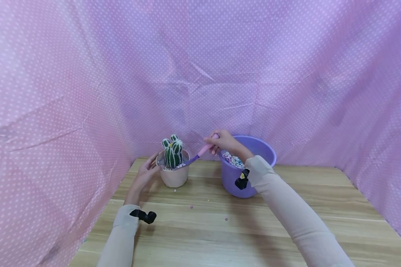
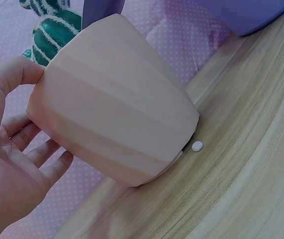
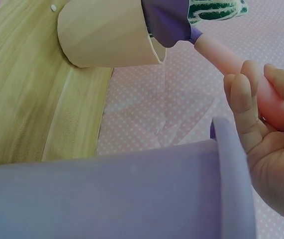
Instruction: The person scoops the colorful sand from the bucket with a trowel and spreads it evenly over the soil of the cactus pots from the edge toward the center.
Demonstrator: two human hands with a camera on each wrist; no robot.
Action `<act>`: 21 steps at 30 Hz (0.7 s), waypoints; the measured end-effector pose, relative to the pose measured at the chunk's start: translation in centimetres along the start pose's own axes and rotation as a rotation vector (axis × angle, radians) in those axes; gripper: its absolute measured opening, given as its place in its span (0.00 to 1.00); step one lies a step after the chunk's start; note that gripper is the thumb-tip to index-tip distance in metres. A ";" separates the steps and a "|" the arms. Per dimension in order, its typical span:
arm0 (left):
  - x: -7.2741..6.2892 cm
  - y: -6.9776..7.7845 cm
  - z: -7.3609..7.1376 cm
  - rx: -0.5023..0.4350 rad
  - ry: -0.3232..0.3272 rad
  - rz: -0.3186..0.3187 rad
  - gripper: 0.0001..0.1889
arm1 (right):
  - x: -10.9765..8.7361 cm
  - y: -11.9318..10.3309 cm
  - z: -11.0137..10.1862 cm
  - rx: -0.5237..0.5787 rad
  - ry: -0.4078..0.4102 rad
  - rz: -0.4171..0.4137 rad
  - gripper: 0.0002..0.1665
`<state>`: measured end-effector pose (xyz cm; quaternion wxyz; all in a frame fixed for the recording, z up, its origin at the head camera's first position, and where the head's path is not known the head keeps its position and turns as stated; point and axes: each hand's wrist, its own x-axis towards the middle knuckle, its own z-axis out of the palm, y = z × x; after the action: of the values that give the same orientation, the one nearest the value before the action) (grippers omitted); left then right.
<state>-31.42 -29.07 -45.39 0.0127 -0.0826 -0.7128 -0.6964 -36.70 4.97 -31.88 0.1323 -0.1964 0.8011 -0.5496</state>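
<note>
A pale pink flowerpot stands on the table with a green, white-striped cactus in it. My left hand holds the pot at its left side, thumb at the rim and fingers along the wall. My right hand grips the pink handle of a small garden trowel. Its purple blade reaches over the pot's rim beside the cactus, tilted down, with small pale pebbles around its tip.
Right of the pot stands a purple bucket holding multicoloured pebbles, under my right forearm. A few loose pebbles, one white, lie on the wooden table. Pink dotted cloth hangs behind and at both sides.
</note>
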 end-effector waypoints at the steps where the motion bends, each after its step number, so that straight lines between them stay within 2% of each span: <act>1: 0.0 0.0 0.0 -0.005 0.002 -0.003 0.38 | 0.0 0.0 0.0 0.001 -0.003 -0.002 0.13; 7: -0.1 0.1 0.1 -0.015 0.012 -0.021 0.38 | -0.3 0.1 -0.2 0.001 -0.015 -0.030 0.13; 16: 0.0 0.1 -0.1 0.045 0.028 -0.027 0.38 | -0.1 0.3 0.0 0.025 -0.023 -0.032 0.12; 21: 0.4 0.0 -0.5 0.093 0.000 -0.011 0.37 | 0.0 0.2 0.2 0.022 -0.021 -0.026 0.14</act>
<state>-31.83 -29.49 -45.34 0.0127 -0.0779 -0.7448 -0.6626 -36.66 4.82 -32.11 0.1356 -0.2109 0.7912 -0.5579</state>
